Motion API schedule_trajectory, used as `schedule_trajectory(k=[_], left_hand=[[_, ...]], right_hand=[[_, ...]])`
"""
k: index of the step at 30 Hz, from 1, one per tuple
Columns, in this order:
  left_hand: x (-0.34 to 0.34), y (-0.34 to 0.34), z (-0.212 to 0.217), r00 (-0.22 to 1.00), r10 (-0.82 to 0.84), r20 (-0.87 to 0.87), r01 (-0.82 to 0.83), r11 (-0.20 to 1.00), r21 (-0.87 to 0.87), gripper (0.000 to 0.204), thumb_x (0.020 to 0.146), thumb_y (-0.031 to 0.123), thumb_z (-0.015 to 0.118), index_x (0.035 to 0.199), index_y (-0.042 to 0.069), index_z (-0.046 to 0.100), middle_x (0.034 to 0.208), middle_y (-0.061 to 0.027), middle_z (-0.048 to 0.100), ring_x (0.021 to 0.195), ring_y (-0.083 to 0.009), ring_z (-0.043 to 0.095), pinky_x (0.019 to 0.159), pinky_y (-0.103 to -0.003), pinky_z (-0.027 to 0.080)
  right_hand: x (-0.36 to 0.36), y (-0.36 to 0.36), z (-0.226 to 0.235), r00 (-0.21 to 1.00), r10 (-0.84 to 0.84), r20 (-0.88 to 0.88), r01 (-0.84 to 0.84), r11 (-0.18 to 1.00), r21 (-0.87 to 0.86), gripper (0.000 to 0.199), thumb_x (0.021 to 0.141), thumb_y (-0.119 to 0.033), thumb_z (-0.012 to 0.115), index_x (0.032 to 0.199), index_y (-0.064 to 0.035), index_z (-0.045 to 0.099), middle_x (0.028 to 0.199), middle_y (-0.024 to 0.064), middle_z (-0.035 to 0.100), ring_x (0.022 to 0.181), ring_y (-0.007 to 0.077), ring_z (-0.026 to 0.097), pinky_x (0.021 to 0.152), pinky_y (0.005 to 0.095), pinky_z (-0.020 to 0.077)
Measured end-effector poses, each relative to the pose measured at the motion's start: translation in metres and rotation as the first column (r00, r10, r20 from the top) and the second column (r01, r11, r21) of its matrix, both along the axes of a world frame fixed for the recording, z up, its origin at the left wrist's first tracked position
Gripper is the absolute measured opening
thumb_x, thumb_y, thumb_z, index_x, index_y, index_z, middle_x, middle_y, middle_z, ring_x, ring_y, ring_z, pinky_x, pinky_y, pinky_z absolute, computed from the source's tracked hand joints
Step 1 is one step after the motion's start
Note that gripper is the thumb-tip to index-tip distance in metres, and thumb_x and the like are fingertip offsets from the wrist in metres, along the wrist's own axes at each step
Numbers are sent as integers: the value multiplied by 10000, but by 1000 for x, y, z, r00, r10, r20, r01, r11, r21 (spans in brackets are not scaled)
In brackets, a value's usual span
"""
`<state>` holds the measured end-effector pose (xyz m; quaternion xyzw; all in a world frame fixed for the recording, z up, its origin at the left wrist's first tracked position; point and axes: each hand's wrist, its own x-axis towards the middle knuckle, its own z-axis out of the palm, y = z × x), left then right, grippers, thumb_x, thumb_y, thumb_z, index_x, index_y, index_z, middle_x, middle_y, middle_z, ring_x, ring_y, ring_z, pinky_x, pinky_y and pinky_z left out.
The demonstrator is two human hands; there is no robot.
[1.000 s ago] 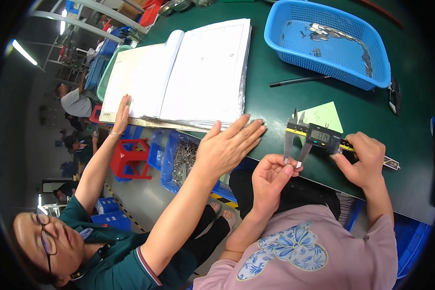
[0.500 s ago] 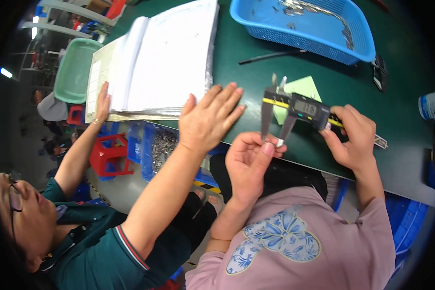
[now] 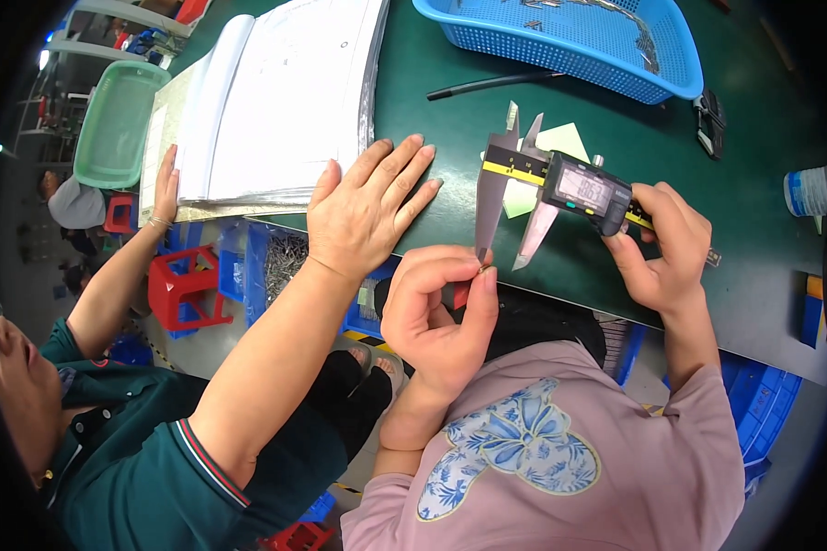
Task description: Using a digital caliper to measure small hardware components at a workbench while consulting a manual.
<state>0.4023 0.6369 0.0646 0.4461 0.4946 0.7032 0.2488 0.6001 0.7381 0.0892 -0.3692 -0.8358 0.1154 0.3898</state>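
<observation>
My right hand (image 3: pixel 666 246) is closed around the beam and display end of a digital caliper (image 3: pixel 586 189). The caliper's jaws stand apart over the table edge, pointing toward me. My left hand (image 3: pixel 439 308) is closed in a pinch just below the tip of the left jaw. Between its thumb and forefinger sits a tiny metal part (image 3: pixel 483 269), mostly hidden by the fingertips. Behind the jaws, a pale green paper note (image 3: pixel 560 142) lies on the green table (image 3: pixel 671 138).
At my left a co-worker's hand (image 3: pixel 363 211) rests flat beside an open binder of white sheets (image 3: pixel 294 101). Farther back are a blue basket (image 3: pixel 560 50) with small metal pieces, a black pen (image 3: pixel 492 85) and a black clamp-like tool (image 3: pixel 708 124). A clear jar (image 3: pixel 809 191) stands right.
My left hand has lowered and moved left with the small part, away from between the jaws. The caliper's jaws are wider apart. The whole view has shifted slightly.
</observation>
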Motion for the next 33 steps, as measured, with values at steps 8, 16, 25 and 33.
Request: schedule_trajectory(k=[8, 16, 25, 33], left_hand=[[-1, -1, 0, 1000, -6, -5, 6, 1000, -5, 204, 780, -133, 675, 938, -36, 592, 977, -145, 617, 816, -137, 593, 641, -204, 468], [-5, -3, 0, 406, -308, 861, 452, 886, 104, 89, 932, 69, 604, 998, 19, 571, 1010, -97, 586, 946, -195, 597, 850, -320, 505], [-31, 12, -15, 273, -202, 941, 588, 809, 3, 83, 951, 98, 576, 999, 30, 574, 1008, -85, 583, 956, -200, 593, 852, -323, 500], [-136, 69, -46, 825, -198, -529, -199, 774, -601, 84, 957, 104, 565, 1001, 32, 575, 1007, -80, 583, 961, -202, 591, 854, -324, 498]], right_hand=[[-1, 0, 1, 1000, 1, 14, -1, 1000, -9, 307, 661, -180, 779, 877, -19, 632, 666, 57, 567, 478, 160, 490, 443, 263, 380], [-1, -1, 0, 1000, -24, -5, 24, 999, -25, 305, 669, -173, 788, 883, -16, 638, 666, 59, 574, 477, 151, 487, 432, 253, 375], [-3, -1, -1, 999, -41, 1, 41, 999, -17, 304, 684, -197, 800, 873, -18, 643, 655, 50, 572, 471, 146, 482, 430, 253, 373], [-2, -2, -2, 998, -38, 44, 38, 999, -3, 317, 683, -226, 806, 864, -22, 646, 644, 46, 563, 468, 154, 487, 430, 264, 370]])
